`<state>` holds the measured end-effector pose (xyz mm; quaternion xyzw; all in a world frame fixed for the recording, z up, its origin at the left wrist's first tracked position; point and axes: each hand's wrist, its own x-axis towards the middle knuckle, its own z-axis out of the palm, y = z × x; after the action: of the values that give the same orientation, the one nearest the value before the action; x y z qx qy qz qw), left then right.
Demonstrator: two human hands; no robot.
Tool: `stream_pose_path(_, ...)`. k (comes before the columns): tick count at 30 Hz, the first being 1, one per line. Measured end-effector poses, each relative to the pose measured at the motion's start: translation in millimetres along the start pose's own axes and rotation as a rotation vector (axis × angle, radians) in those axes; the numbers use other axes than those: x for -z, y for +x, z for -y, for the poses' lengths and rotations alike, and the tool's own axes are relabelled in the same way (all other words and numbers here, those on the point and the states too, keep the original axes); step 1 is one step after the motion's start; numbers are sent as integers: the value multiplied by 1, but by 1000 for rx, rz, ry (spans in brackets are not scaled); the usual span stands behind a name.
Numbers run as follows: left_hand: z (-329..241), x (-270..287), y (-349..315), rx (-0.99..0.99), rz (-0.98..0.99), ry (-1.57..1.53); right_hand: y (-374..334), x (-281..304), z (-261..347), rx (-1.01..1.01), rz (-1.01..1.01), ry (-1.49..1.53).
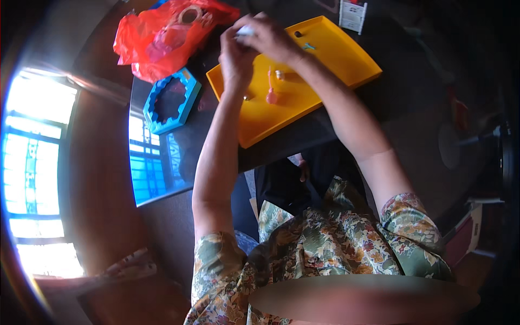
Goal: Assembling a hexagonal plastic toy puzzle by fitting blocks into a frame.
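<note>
Above the far left part of a yellow tray point(341, 62), my two hands meet around a small white object point(245, 31) whose kind I cannot make out. My left hand point(236, 58) is closed on its near left side. From the right, my right hand point(266, 38) curls its fingers over it, hiding most of it. Below the hands in the tray lie a pink spoon-shaped piece point(271, 96), a small white piece point(279, 75) and a tiny shiny piece point(246, 98). Farther right are a teal Y-shaped piece point(309, 46) and a small dark round piece point(298, 34).
Left of the tray, a blue toothed frame point(187, 103) lies on the dark glossy table point(179, 151). Behind it sits a red plastic bag point(146, 46) with a tan ring point(190, 15) at its top. A small white slatted stand point(352, 19) is beyond the tray.
</note>
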<state>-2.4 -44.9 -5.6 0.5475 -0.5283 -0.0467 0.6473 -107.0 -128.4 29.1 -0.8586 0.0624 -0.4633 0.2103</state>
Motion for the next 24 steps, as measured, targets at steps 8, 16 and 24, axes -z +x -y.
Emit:
stream_pose_path(8, -42, -9, -17, -134, 76, 354, -1, 19, -12, -221, -47, 62)
stream_pose_path(16, -26, -2, -3, 310, 67, -685, 5, 16, 5, -178, 43, 404)
stream_pose_path(24, -34, -25, -14, 113, 136, -14, 1, 30, -5, -385, -30, 524)
